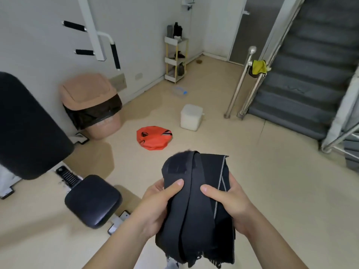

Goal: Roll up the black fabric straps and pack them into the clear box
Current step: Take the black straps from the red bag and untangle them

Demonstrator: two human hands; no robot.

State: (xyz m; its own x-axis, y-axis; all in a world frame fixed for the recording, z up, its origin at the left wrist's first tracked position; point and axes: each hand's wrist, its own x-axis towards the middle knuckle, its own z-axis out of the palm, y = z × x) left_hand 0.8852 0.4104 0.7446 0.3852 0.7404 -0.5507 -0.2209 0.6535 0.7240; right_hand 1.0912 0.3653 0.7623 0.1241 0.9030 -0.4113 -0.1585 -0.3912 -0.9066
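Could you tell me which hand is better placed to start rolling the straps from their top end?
Probably the left hand: its thumb lies just under the bunched top end of the black straps, while the right hand grips their side edge and can steady them.

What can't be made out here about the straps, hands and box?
Head view, the only one:
1. How many black straps are bundled: the folds overlap.
2. The fingers of the left hand and right hand, thumbs aside: mostly hidden behind the fabric.
3. Whether the clear box holds anything or has its lid on: too small and far.
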